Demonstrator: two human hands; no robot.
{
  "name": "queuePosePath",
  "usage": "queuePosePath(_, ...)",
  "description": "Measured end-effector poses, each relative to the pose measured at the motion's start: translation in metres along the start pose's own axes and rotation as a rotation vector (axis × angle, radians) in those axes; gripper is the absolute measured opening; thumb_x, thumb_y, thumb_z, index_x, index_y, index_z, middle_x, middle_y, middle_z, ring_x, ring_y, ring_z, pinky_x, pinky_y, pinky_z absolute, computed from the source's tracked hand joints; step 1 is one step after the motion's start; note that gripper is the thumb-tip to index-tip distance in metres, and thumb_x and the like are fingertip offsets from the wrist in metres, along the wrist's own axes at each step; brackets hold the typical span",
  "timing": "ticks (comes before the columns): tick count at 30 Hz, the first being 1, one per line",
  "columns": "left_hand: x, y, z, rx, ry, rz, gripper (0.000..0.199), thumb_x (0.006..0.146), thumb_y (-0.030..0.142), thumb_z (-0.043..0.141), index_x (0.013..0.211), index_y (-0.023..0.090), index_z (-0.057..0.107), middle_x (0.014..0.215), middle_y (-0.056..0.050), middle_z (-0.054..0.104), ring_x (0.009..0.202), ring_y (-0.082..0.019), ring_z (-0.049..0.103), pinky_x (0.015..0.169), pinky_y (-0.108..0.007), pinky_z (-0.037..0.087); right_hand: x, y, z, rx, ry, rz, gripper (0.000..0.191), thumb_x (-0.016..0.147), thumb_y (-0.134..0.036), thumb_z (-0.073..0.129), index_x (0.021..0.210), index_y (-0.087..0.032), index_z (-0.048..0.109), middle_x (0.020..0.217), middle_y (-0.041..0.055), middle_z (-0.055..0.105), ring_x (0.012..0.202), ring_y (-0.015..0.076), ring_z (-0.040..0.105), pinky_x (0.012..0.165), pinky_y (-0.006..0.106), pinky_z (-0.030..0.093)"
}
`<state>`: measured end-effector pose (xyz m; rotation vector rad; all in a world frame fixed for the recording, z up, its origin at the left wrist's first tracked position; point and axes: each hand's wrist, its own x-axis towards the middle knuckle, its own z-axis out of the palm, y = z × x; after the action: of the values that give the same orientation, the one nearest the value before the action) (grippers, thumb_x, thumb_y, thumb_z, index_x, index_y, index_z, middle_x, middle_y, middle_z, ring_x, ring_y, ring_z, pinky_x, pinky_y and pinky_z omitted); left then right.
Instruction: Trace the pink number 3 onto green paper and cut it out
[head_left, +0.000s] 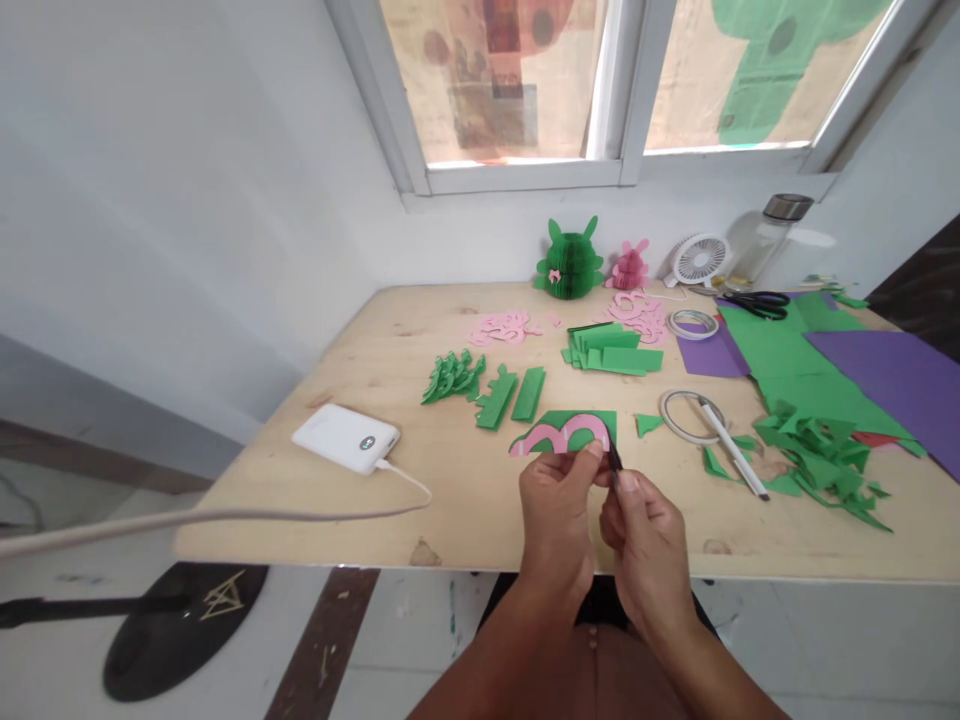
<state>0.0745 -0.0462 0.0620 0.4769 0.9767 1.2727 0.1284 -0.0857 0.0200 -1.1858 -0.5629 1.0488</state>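
My left hand (556,515) is closed near the front edge of the table, pinching a piece of green paper (555,418) and a pink paper shape with two rounded arches (585,428) that lies over it. Beside it, my right hand (646,535) grips dark scissors (614,456). Their blades point away from me along the right side of the pink shape, and the handles are hidden by my fingers. Just beyond my hands lie folded green strips (529,394) and a cut green piece with a notched edge (496,398).
Cut green pieces (454,377), green strips (615,350) and pink cutouts (504,327) lie farther back. Green scraps (821,455), a white pen (731,447) and tape rolls (691,324) are at right. A cabled white power bank (346,437) sits left. Behind stand a green paper figure (570,265) and fan (700,260).
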Motion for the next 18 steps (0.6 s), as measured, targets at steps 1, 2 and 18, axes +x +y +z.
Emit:
queuePosePath(1, 0.000, 0.000, 0.000, 0.002, -0.004, 0.000, 0.023, 0.059, 0.030, 0.080, 0.057, 0.012, 0.066, 0.054, -0.002, 0.062, 0.055, -0.012, 0.058, 0.060, -0.025, 0.045, 0.000, 0.000, 0.000, -0.005, 0.001, -0.004, 0.043, 0.083, -0.057, 0.061, 0.067, -0.018, 0.054, 0.052, -0.0100, 0.023, 0.048, 0.0074, 0.017, 0.043, 0.022, 0.015)
queuePosePath(2, 0.000, 0.000, 0.000, 0.004, -0.011, 0.002, 0.023, 0.060, 0.030, 0.079, 0.057, 0.012, 0.066, 0.054, -0.002, 0.062, 0.055, -0.012, 0.058, 0.061, -0.025, 0.045, 0.000, 0.000, 0.000, -0.011, 0.000, -0.007, 0.043, 0.083, -0.057, 0.061, 0.067, -0.018, 0.053, 0.052, -0.0100, 0.023, 0.048, 0.0075, 0.017, 0.043, 0.022, 0.015)
queuePosePath(18, 0.001, 0.005, -0.013, 0.051, -0.031, -0.006, 0.022, 0.057, 0.027, 0.083, 0.060, 0.011, 0.068, 0.060, -0.003, 0.067, 0.068, -0.017, 0.067, 0.084, -0.034, 0.051, -0.011, 0.000, -0.048, -0.135, -0.019, -0.027, 0.036, 0.076, -0.050, 0.070, 0.087, -0.016, 0.069, 0.048, -0.0078, 0.033, 0.045, 0.0086, 0.026, 0.043, 0.023, 0.020)
